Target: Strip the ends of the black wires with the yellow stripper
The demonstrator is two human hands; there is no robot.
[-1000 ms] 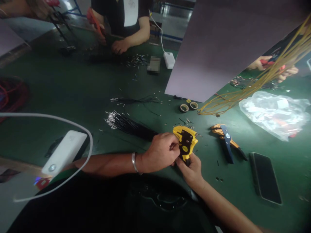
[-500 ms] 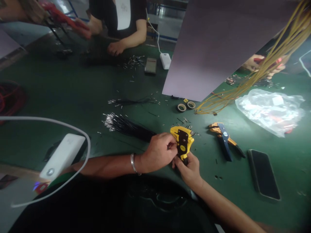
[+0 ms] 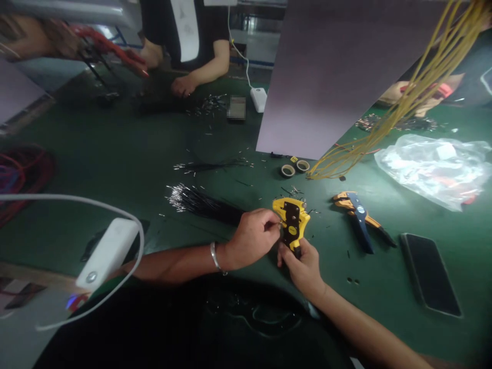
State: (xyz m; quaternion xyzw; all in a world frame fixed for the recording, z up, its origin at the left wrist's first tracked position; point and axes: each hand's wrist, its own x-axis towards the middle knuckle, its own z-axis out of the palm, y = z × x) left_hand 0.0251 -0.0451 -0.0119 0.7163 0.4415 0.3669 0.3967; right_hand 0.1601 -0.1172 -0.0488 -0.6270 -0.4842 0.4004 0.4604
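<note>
My right hand is wrapped round the handles of a yellow and black wire stripper, its head pointing away from me. Close to the tool's left side, my left hand is closed in a pinch; a thin, short piece shows at the fingertips, too small to make out. A bundle of black wires with bare silvery ends lies on the green table, its near end running behind my left hand. Beyond it lies a smaller group of black wires. Small offcuts are scattered past the tool's head.
An orange and blue stripper and a phone lie at right, near a plastic bag. Two tape rolls sit by a grey panel and yellow wires. A power bank is at left. People work opposite.
The view has shifted slightly. My left fingertips have drawn a little back from the yellow stripper, and a wider gap shows between them and its head. My right hand still holds it.
</note>
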